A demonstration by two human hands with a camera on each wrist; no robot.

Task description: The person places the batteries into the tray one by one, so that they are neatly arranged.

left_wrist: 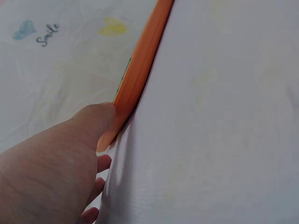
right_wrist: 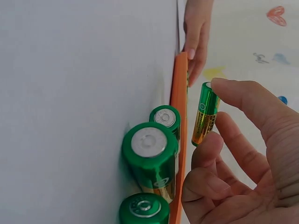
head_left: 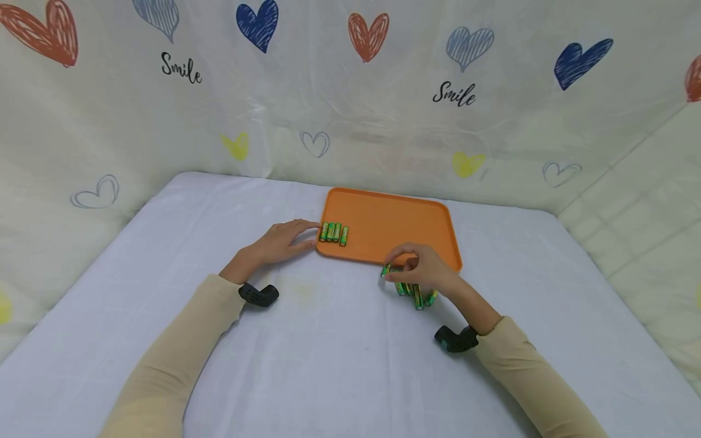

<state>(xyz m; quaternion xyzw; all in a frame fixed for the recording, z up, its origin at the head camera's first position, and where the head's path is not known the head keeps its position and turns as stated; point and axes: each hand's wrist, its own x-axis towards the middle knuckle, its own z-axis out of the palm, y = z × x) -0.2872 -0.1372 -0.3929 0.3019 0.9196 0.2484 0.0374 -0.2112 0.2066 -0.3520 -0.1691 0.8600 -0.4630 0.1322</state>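
An orange tray (head_left: 394,219) lies on the table, and several green-and-gold batteries (head_left: 330,232) stand side by side near its left edge. My right hand (head_left: 426,269) pinches one battery (right_wrist: 205,114) between thumb and fingers, above the tray's front rim. Below this hand, more loose batteries (head_left: 418,298) lie on the cloth in front of the tray, partly covered by the hand. At the tray's left end, my left hand (head_left: 279,242) touches the edge with its fingers extended; the left wrist view has its thumb (left_wrist: 100,114) against the orange rim.
A white cloth (head_left: 306,365) covers the table. Behind it hangs a pale sheet (head_left: 383,115) printed with hearts and the word Smile. Each wrist carries a black camera mount, such as the left one (head_left: 258,295).
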